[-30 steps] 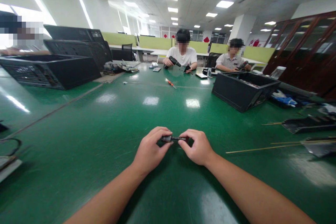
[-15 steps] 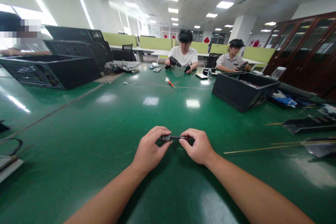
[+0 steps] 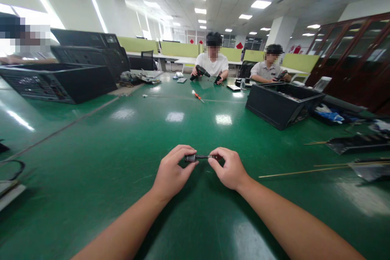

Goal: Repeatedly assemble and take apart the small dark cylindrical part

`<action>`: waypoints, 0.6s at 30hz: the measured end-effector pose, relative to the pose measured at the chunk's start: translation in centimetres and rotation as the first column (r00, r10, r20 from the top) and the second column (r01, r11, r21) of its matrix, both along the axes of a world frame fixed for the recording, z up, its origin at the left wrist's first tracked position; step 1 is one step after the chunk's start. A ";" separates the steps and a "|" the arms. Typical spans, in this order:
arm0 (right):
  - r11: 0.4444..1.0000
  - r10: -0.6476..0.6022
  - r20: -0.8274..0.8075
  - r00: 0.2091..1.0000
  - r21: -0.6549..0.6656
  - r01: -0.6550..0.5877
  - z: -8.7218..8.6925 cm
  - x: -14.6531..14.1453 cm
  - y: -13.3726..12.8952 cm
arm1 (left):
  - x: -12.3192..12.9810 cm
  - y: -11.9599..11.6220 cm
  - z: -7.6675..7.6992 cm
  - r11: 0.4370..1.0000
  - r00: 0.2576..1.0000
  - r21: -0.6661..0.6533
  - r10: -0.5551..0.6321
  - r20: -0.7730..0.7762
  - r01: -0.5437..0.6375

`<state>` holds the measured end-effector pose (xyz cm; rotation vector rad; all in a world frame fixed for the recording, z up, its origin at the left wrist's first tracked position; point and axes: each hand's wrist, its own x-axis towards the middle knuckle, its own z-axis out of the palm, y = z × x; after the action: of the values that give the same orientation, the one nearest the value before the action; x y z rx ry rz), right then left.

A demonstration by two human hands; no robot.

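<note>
My left hand [image 3: 172,170] is closed around a small grey and black cylinder [image 3: 191,157], pinched between thumb and fingers. From the cylinder a thin dark shaft [image 3: 202,157] runs across to my right hand [image 3: 230,169]. My right thumb and fingers grip the far end of that shaft, where a bit of dark red shows; most of this end is hidden by the fingers. Whether shaft and cylinder are one piece, I cannot tell. Both hands are just above the green tabletop [image 3: 195,134], close to each other.
An orange screwdriver [image 3: 198,97] lies farther off. Black computer cases stand at the left [image 3: 88,83] and right [image 3: 280,107]. Thin brass-coloured rods [image 3: 289,173] stick out at the right. Across the table, one person [image 3: 213,63] holds a drill [image 3: 202,71]; another person [image 3: 268,67] sits beside.
My left hand has shifted slightly left with the cylinder, and a little more of the shaft shows between the hands. My right hand has hardly moved.
</note>
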<state>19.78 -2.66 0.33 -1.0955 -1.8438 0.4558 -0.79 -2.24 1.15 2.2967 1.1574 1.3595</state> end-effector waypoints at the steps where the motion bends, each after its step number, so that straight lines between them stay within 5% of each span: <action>1: 1.000 0.001 0.000 1.000 0.001 -0.001 0.0 0.0 0.0 | 0.0 0.0 0.0 1.000 1.000 0.004 0.001 0.000 -0.001; 18: 1.000 -0.019 0.008 1.000 -0.014 0.019 0.0 0.2 0.0 | -0.1 0.1 0.3 0.999 0.999 0.020 0.038 -0.010 -0.038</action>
<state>19.97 -2.70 0.36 -1.1253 -1.8381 0.4548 -0.84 -2.14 1.48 2.3100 1.2015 1.3797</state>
